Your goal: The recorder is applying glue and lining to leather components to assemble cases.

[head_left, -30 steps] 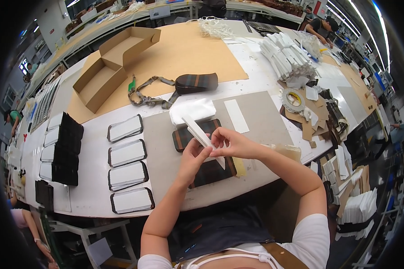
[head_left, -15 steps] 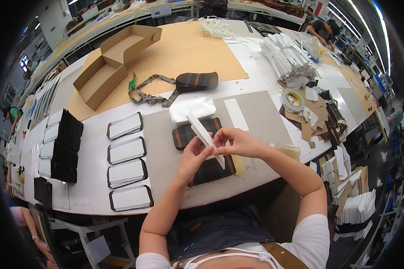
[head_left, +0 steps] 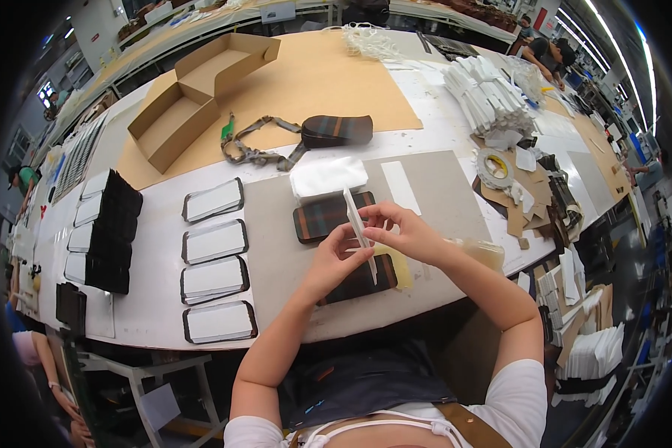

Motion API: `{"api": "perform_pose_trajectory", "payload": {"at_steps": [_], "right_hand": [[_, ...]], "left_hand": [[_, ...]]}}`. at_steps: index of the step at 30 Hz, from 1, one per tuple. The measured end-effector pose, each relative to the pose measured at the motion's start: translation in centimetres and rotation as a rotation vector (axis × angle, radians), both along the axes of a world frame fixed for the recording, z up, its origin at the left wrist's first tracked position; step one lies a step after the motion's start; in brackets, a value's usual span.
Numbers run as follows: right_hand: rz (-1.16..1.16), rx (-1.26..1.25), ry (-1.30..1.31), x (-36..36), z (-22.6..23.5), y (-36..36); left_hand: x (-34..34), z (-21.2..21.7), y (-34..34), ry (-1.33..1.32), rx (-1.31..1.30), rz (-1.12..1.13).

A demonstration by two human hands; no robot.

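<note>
Between my two hands a thin white strip (head_left: 353,211) stands on edge, seen almost side-on. My left hand (head_left: 334,263) is closed on its left face, fingers and thumb pinching it. My right hand (head_left: 405,235) grips its right side with bent fingers. Beneath them lie two dark plaid pieces, one plaid panel (head_left: 313,222) farther off and a second plaid panel (head_left: 343,290) nearer, partly covered by my hands. A stack of soft white sheets (head_left: 327,179) sits just beyond, beside a flat white strip (head_left: 401,188). Some yellow sheet (head_left: 402,270) shows under my right wrist.
To the left runs a column of white panels with black edges (head_left: 215,241), then black stacked pieces (head_left: 116,231). Farther back are an open cardboard box (head_left: 175,123), a plaid case (head_left: 336,131) with a strap and bundled white strips (head_left: 489,97). Tape (head_left: 493,167) lies among scraps.
The white strip has turned in my hands, from slanting to nearly upright and edge-on. My right hand's fingers have shifted along it. The whole view has moved slightly.
</note>
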State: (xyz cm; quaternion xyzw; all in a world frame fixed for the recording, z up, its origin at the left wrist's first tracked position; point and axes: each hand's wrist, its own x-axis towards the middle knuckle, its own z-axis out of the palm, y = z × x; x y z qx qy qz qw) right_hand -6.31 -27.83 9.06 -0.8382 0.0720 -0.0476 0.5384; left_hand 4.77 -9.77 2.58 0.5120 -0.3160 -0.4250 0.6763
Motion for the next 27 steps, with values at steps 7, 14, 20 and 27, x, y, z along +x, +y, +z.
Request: {"api": "perform_pose_trajectory", "payload": {"at_steps": [7, 14, 20, 27], "right_hand": [[-0.116, 0.053, -0.105, 0.1, -1.0, 0.5], [-0.188, 0.342, -0.146, 0.6, -1.3, -1.4], [-0.499, 0.192, -0.026, 2.3, -2.1, -15.0], [-0.627, -0.048, 0.24, 1.0, -7.9, -20.3]], "left_hand": [[0.2, 0.5, 0.1, 0.045, 0.003, 0.021], [0.5, 0.3, 0.2, 0.086, -0.035, 0.06], [0.3, 0.8, 0.1, 0.127, -0.09, 0.065], [0.2, 0.8, 0.1, 0.144, -0.065, 0.041]]}}
